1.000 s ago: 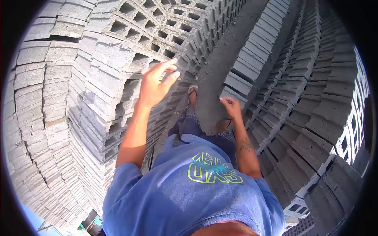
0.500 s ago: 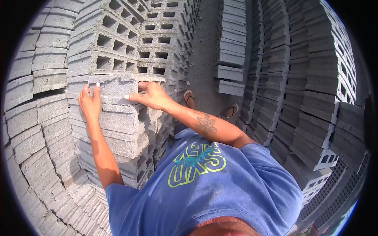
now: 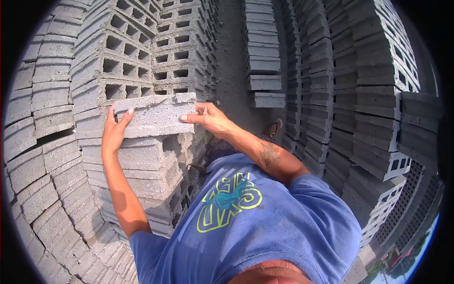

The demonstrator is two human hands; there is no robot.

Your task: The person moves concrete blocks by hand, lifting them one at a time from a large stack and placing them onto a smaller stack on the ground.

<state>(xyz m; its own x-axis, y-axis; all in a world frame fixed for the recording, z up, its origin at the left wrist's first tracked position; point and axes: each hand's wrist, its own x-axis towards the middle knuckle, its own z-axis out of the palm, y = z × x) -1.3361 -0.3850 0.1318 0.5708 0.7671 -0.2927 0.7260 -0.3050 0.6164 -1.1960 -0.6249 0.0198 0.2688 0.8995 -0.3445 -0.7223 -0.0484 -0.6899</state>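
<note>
A grey concrete block [image 3: 153, 116] lies lengthwise between my two hands, over a stack of similar blocks [image 3: 142, 165]. My left hand [image 3: 117, 128] grips its left end, thumb on the near face and fingers behind the edge. At the other end, my right hand [image 3: 210, 119] clasps the block with the thumb on its near face and the fingers around its end. The block's right end juts out past the stack beneath it.
Taller stacks with open cells [image 3: 127, 61] rise behind the block. Staggered block piles [image 3: 52, 165] stand to the left. A narrow dirt aisle [image 3: 230, 61] runs ahead, with a block row [image 3: 263, 47] beside it and high stacks [image 3: 369, 109] at right. A sandalled foot [image 3: 274, 128] shows below.
The block has come out of line with its stack and shifted right, with both hands moving along on it. My body and view have turned slightly.
</note>
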